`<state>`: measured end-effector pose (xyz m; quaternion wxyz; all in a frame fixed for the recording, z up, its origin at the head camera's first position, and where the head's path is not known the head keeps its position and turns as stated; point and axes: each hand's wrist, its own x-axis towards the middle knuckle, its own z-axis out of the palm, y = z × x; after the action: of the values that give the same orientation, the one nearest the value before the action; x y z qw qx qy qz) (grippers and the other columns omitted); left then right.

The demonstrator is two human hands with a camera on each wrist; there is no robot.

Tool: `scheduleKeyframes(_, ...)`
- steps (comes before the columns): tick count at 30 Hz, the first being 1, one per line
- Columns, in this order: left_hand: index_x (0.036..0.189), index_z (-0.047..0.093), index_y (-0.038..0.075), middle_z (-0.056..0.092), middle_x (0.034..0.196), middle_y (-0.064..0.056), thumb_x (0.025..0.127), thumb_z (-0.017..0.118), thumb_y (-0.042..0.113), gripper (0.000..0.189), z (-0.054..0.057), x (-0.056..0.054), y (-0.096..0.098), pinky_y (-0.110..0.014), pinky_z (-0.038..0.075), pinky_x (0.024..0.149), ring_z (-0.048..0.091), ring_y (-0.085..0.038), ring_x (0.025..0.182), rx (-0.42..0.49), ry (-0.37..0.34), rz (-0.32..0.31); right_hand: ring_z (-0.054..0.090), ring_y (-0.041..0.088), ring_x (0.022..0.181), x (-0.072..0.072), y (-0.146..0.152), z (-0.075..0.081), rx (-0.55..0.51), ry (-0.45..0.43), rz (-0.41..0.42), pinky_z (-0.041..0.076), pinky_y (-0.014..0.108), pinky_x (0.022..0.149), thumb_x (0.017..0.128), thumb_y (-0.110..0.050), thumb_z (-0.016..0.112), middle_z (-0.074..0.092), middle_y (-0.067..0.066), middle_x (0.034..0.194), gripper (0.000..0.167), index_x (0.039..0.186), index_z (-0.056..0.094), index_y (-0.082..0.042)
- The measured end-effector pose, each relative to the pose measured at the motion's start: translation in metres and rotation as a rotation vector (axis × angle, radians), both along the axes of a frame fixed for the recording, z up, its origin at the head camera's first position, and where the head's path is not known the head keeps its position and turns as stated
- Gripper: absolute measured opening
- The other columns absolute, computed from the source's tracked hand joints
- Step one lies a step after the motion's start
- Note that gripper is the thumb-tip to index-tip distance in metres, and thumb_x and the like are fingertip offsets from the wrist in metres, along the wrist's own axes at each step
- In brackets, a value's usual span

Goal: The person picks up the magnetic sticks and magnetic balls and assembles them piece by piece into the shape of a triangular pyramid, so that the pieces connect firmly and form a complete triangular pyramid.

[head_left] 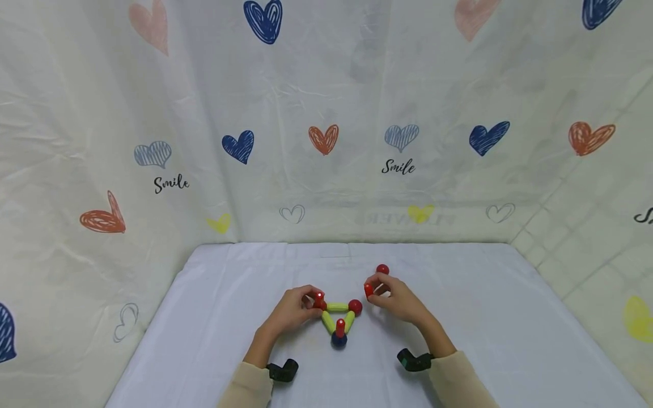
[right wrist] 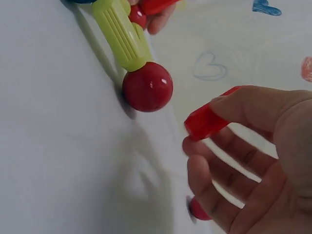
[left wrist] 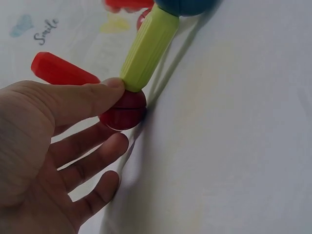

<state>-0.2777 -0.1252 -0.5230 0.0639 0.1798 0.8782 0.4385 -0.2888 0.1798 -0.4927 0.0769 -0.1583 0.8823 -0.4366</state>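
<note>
A triangle of yellow-green rods (head_left: 337, 307) lies flat on the table, with a ball at each corner. My left hand (head_left: 292, 310) holds the left red ball (left wrist: 126, 111) between thumb and fingers; a red rod (left wrist: 63, 68) stands up from that ball. At the near corner, the dark blue ball (head_left: 339, 340) carries another upright red rod (head_left: 340, 326). To the right of the triangle, my right hand (head_left: 400, 299) pinches a loose red rod (right wrist: 209, 119). It is apart from the right corner's red ball (right wrist: 147, 87), on which no rod stands upright.
A separate red ball (head_left: 382, 269) sits on the table just beyond the right hand. White cloth covers the table (head_left: 479, 317). A curtain (head_left: 347, 187) printed with hearts hangs behind and along the sides. Each wrist wears a small black camera (head_left: 414, 360).
</note>
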Motion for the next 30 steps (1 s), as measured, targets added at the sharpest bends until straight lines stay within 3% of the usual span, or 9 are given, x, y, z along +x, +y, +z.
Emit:
scheduleKeyframes(4,0.116,0.069,0.018,0.072,0.104,0.004,0.089,0.08,0.014,0.03,-0.001,-0.001,0.001,-0.025,0.05,0.078,0.062,-0.012,0.091,0.017,0.017,-0.007,0.064,0.023,0.105,0.002,-0.005,0.0,-0.067,0.039,0.059,0.055,0.028,0.084,0.094,-0.017,0.074,0.067,0.002,0.106,0.025,0.116,0.063,-0.015)
scheduleKeyframes(14,0.116,0.068,0.016,0.073,0.109,0.001,0.09,0.078,0.013,0.028,-0.005,-0.001,0.005,-0.023,0.051,0.078,0.063,-0.011,0.09,0.035,0.034,0.047,0.063,0.022,0.102,0.007,-0.017,0.002,-0.116,0.005,0.16,0.055,0.033,0.084,0.094,-0.017,0.073,0.067,0.002,0.106,0.022,0.114,0.064,-0.016)
scheduleKeyframes(19,0.114,0.069,0.014,0.071,0.1,-0.001,0.088,0.08,0.017,0.028,-0.005,-0.001,0.006,-0.024,0.051,0.074,0.061,-0.01,0.084,0.011,0.068,0.084,0.062,0.021,0.102,0.008,-0.021,0.0,-0.094,-0.015,0.189,0.054,0.032,0.085,0.094,-0.016,0.072,0.068,0.001,0.107,0.023,0.116,0.064,-0.013)
scheduleKeyframes(26,0.112,0.068,0.016,0.066,0.08,0.004,0.088,0.081,0.021,0.027,-0.004,0.0,0.008,-0.023,0.049,0.067,0.058,-0.01,0.074,0.006,0.04,0.136,0.062,0.02,0.101,0.008,-0.021,-0.002,-0.064,-0.022,0.191,0.054,0.03,0.084,0.094,-0.015,0.072,0.069,0.002,0.105,0.025,0.117,0.065,-0.008)
scheduleKeyframes(30,0.115,0.067,0.015,0.069,0.084,0.003,0.089,0.08,0.018,0.029,-0.003,0.001,0.008,-0.023,0.05,0.069,0.06,-0.01,0.075,0.01,0.04,0.14,0.061,0.022,0.103,0.007,-0.019,-0.003,-0.048,-0.025,0.211,0.053,0.033,0.085,0.093,-0.013,0.073,0.07,0.004,0.107,0.026,0.117,0.066,-0.007)
